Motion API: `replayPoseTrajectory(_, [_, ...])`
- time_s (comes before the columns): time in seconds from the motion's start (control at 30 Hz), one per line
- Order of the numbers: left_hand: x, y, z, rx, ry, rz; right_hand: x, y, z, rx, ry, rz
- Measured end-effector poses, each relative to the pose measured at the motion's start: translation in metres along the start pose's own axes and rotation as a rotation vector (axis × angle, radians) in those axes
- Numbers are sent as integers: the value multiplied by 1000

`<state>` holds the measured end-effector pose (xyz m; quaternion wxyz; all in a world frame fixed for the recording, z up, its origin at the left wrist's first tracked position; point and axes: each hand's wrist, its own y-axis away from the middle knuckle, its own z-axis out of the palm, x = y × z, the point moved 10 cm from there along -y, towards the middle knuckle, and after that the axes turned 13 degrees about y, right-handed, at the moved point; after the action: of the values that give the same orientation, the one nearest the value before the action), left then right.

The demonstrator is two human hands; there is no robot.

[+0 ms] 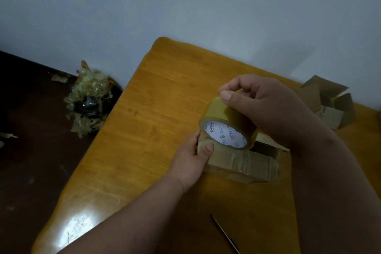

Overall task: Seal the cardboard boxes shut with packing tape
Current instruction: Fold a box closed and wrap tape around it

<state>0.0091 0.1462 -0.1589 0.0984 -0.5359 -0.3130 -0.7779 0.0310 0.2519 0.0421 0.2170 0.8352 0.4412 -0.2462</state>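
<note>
A small cardboard box [243,163] lies on the yellow wooden bench [144,130], its near side wrapped in glossy tape, one flap at the far side standing slightly up over a dark gap; what is inside cannot be seen. The left hand [191,163] grips the box's left end, thumb pressed on the top and the other fingers curled round the side. The right hand [261,105] holds a tape roll [228,128] on edge over the box's top, thumb on the outer wrap and fingers curled over the far side of the roll; its white core faces the camera. At the bench's far right sits a second box [327,101] with flaps open, contents hidden. On the dark floor [31,161] to the left, a black bin [88,105] overflows with crumpled used tape. A thin dark tool [224,235], unclear, lies near the bench's front.
</note>
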Motion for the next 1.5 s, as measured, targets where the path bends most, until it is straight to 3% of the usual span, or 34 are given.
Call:
replayPoseTrajectory(0.1, [-3,-8,-3,-22,-128,-47,0,1,2,-26,-57,-20])
replayPoseTrajectory(0.27, [39,-23,-1,-94,-372,148,5,3,3,-66,-131,-39])
replayPoseTrajectory(0.47, [45,-31,0,-252,-340,120,31,5,-3,-3,-194,26])
replayPoseTrajectory(0.73, [38,-37,-1,-283,-196,-23,64,11,-2,-17,-348,107])
replayPoseTrajectory(1.0, [37,-36,-1,-315,-198,-15,82,16,8,-71,-122,132])
replayPoseTrajectory(1.13, [33,-37,-3,-310,-213,-29,88,17,4,-96,139,146])
replayPoseTrajectory(1.3, [31,-40,-8,-303,-212,-45,133,40,-25,-80,471,337])
replayPoseTrajectory(1.4, [29,-40,-6,-304,-167,-65,150,53,-30,-31,442,390])
replayPoseTrajectory(1.5, [28,-38,-5,-300,-121,-84,155,61,-30,-31,239,360])
